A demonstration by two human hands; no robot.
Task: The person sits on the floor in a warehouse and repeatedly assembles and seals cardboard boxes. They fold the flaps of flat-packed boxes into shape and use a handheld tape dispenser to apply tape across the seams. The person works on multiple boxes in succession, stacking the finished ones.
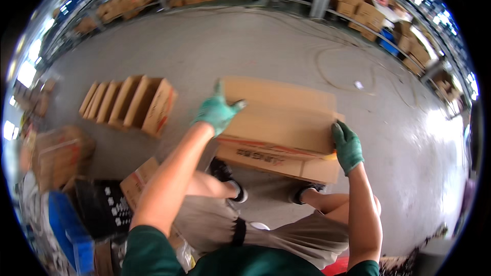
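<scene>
A brown cardboard box (pixel 279 115) with red and dark print along its near side is in front of my legs, slightly blurred. A printed flap (pixel 266 161) sticks out toward me along its lower near edge. My left hand (pixel 217 112), in a green glove, grips the box's left end, its thumb over the top face and its other fingers along the edge. At the right end, near the corner, my gloved right hand (pixel 349 145) holds the box, with its fingertips partly hidden. A small yellow patch (pixel 331 157) shows beside the right hand.
Several folded cardboard pieces (pixel 125 102) stand in a row on the grey floor to the left. Nearer left are a blue bin (pixel 64 230), a black printed bag (pixel 102 207) and a brown carton (pixel 61 156). Racks with cartons (pixel 365 15) line the back; a cable (pixel 322 66) lies on the floor.
</scene>
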